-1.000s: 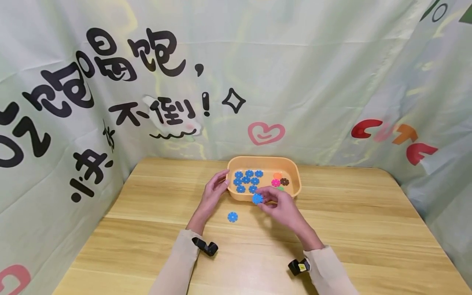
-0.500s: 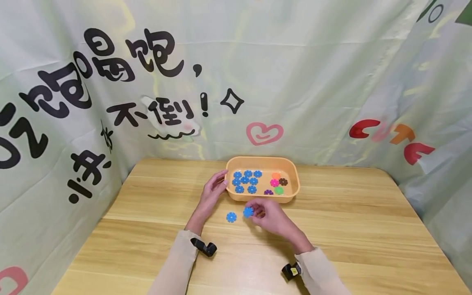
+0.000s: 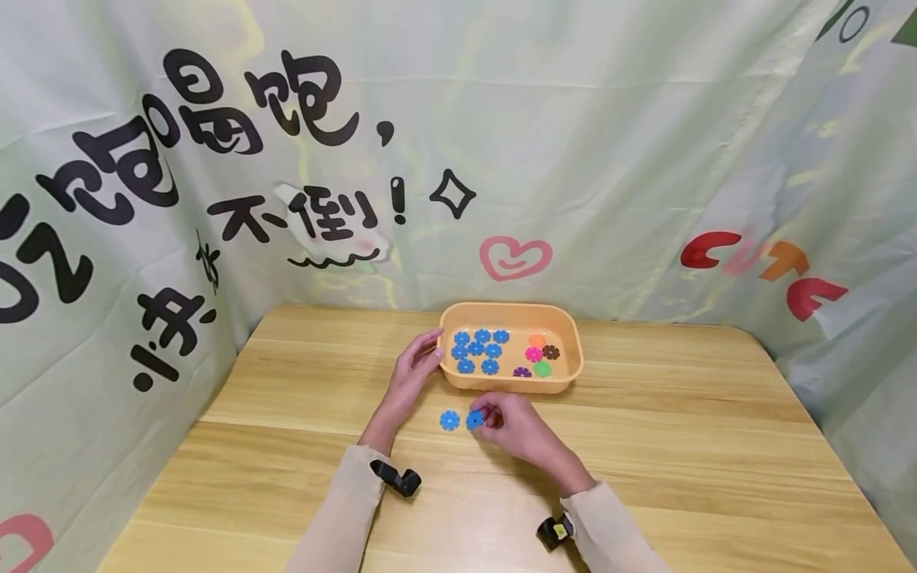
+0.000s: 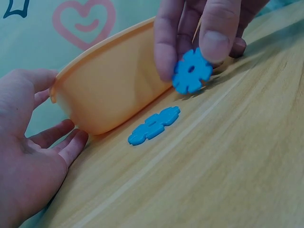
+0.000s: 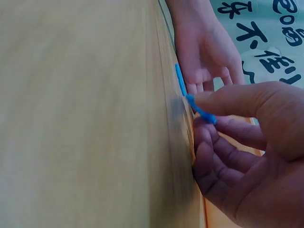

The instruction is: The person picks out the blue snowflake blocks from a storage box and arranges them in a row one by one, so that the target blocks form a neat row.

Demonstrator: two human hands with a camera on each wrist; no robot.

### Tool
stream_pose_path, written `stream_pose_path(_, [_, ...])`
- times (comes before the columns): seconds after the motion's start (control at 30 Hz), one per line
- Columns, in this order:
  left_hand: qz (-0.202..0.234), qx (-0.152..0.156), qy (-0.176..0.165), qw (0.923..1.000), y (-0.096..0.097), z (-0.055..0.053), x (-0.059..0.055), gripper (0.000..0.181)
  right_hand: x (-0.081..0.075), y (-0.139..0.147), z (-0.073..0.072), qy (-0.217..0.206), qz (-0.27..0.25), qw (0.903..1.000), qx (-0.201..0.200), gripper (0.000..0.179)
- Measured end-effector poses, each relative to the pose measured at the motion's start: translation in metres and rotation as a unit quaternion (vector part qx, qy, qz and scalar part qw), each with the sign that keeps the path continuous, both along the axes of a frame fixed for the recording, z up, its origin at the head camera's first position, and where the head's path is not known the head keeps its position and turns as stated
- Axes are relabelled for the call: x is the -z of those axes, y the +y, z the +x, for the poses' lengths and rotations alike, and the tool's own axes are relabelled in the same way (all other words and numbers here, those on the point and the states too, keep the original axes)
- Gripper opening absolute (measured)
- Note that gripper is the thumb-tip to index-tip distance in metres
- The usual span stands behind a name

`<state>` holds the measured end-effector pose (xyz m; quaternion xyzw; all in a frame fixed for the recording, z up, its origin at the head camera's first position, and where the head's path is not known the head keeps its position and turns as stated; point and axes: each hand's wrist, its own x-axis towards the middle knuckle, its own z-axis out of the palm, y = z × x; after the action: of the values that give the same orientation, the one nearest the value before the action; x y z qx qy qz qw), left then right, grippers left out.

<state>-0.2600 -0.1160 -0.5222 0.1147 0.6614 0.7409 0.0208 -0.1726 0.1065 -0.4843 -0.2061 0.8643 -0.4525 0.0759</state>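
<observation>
In the head view my right hand pinches a blue notched plastic snowflake disc between thumb and fingers. It holds the disc tilted on edge, close over the table in front of an orange plastic tub. A second blue snowflake disc lies flat on the wood, just left of the pinched one. My left hand rests against the tub's left end; the left wrist view shows its relaxed fingers spread from the rim down to the base.
Inside the tub, several blue discs cluster on the left. Single discs in orange, pink, brown, green and purple sit on the right. A printed curtain hangs behind the wooden table.
My right hand has moved left and toward me from the tub's front rim with its disc, uncovering the purple and green discs. The left hand has stayed at the tub.
</observation>
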Motion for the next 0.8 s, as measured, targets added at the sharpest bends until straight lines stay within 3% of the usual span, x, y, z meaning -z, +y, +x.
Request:
stream_pose_path(0.27, [-0.005, -0.001, -0.005, 1.0000, 0.001, 0.000, -0.002, 0.042, 0.001, -0.006, 0.000, 0.025, 0.052, 0.9981, 0.023, 0.022])
stream_pose_path(0.8, [0.006, 0.004, 0.007, 1.0000, 0.000, -0.001, 0.000, 0.046, 0.004, -0.011, -0.001, 0.034, 0.071, 0.9955, 0.053, 0.023])
